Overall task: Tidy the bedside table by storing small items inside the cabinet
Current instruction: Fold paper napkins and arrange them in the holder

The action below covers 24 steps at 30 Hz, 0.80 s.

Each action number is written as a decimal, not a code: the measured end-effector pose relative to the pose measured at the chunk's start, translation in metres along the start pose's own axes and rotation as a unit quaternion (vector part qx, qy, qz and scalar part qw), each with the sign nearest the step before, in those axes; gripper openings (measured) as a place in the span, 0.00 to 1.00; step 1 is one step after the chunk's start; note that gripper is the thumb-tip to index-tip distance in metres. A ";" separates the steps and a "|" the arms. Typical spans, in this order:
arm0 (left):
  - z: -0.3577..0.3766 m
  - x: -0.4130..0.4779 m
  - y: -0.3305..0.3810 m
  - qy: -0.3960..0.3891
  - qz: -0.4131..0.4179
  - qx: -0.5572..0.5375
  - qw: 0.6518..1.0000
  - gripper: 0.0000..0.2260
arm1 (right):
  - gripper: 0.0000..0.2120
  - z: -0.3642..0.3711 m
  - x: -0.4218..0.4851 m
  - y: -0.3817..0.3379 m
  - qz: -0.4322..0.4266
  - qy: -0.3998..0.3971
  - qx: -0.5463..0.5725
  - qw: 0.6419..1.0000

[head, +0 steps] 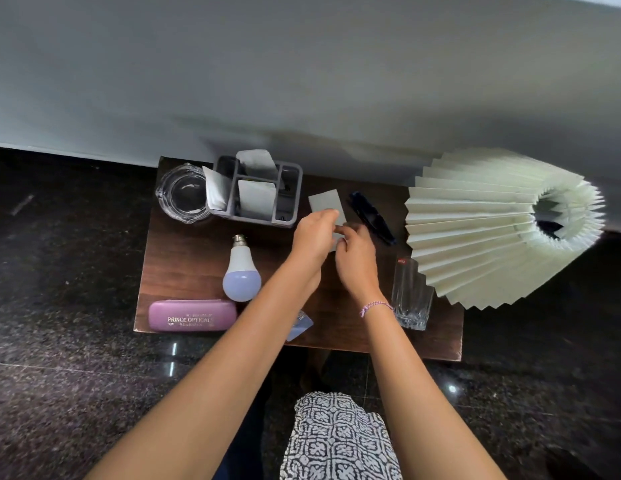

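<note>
Two grips are meeting mid-surface (184,258) rn. Left grip (314,233) is pinching the near edge of a pale card (325,202), which is sticking out toward 12 o'clock from the fingers, long axis running approx 11 to 5. Right grip (356,261) is sitting just beside it at 5 o'clock, fingers curled, pinching a small white slip (338,241) b/w the two hands.

Cabinet isn't showing anywhere. I'm guessing it's under the surface, so the haul would be going back toward 6 o'clock. Left grip is nearer the card, obv.

Stuff crowding around:
- grey caddy (255,216) w/ more pale cards at 10 o'clock, glass ashtray (182,194) touching its left side
- dark slim thing (371,218) at 2 o'clock, can't tell what it is
- drinking glass (411,296) right next to the right wrist at 4 o'clock, imo the one risking a knock
- bulb (241,271) lying on its side at 8 o'clock, purple specs case (191,315) past it
- pleated lampshade (492,230) looming at 3 o'clock
</note>
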<state>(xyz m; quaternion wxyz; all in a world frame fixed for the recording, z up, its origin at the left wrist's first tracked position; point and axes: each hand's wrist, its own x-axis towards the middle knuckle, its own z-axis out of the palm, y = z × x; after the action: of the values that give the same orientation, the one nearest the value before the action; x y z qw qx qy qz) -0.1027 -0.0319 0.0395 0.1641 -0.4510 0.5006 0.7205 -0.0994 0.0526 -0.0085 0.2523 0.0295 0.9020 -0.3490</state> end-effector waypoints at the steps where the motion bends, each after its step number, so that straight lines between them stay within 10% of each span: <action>1: 0.000 0.004 -0.001 0.004 -0.003 0.003 1.000 0.09 | 0.16 0.002 0.003 0.001 0.000 -0.007 -0.001 1.000; 24: -0.012 0.025 0.010 0.019 -0.018 0.028 0.999 0.03 | 0.15 0.013 0.024 -0.006 0.081 0.002 0.131 0.988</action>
<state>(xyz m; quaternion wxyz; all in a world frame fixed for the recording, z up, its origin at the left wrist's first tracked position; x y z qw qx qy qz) -0.1172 -0.0525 0.0239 0.1798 -0.4684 0.5156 0.6946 -0.1164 0.0361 -0.0245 0.2716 0.1363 0.8437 -0.4424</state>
